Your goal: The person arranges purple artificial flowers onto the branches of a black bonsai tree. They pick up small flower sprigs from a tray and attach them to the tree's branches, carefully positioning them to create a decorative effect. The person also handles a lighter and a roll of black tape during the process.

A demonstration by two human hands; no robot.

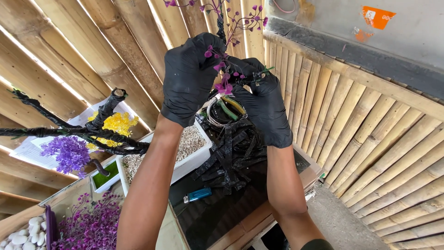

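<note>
At the far left, white pebbles (21,235) are kept in a container beside a heap of loose purple blossom (90,227), both close by as stock; above them a black-wrapped branch (69,132) carrying purple (69,153) and yellow (118,124) flower clusters is stood in a white rectangular planter (196,162) filled with pale gravel, which appears to steady it. A small white tray of green moss (105,175) is set just beside the planter, and a blue lighter (198,195) is laid on the dark tabletop (222,213) within easy reach. Now to the middle: the left hand (189,76), black-gloved, is closed around the thin black-taped stem (221,23), held upright and up off the table so its wire coil and black tape strips (229,153) hang free below. The right hand (263,104), also gloved, is pinched shut on a small purple flower sprig (225,85) pressed against that stem. At the upper right, 1 orange rectangular sticker (378,16) is stuck to the grey wall.
</note>
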